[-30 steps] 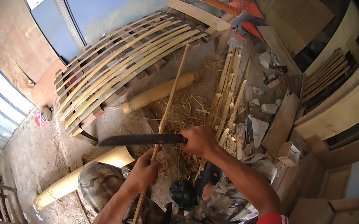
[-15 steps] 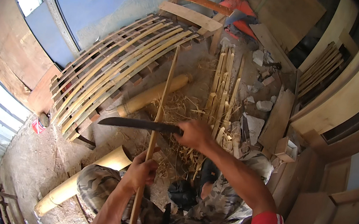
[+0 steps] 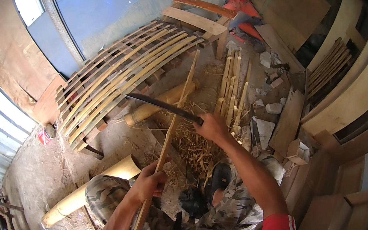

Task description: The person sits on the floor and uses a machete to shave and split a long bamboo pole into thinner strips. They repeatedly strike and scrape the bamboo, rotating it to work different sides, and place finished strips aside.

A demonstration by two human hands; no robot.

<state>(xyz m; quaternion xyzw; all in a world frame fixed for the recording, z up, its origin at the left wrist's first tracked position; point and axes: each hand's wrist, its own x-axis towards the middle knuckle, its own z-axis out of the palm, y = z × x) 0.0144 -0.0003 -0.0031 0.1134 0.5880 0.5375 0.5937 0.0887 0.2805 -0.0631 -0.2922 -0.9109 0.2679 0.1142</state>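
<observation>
Closed around the lower part of a long bamboo strip (image 3: pixel 169 142) is my left hand (image 3: pixel 149 184); the strip slants up and away from my lap. My right hand (image 3: pixel 211 127) grips the handle of a machete (image 3: pixel 160 104). Its dark blade lies across the strip above my left hand, with the tip pointing left. Below the crossing, curly shavings (image 3: pixel 195 149) are heaped on the ground near my dark shoes (image 3: pixel 193 201).
A slatted bamboo frame (image 3: pixel 126 77) stands at the far left. Thick bamboo poles (image 3: pixel 91 186) (image 3: pixel 160 102) lie on the floor. Split strips (image 3: pixel 232 86) are laid out ahead, beside broken rubble (image 3: pixel 273 108). Wooden cabinets (image 3: pixel 338 182) line the right side; a red can (image 3: pixel 46 134) stands left.
The machete has moved up and right along the strip, its tip now higher than its handle. The strip leans further right. My left hand keeps its grip, and the view has shifted slightly.
</observation>
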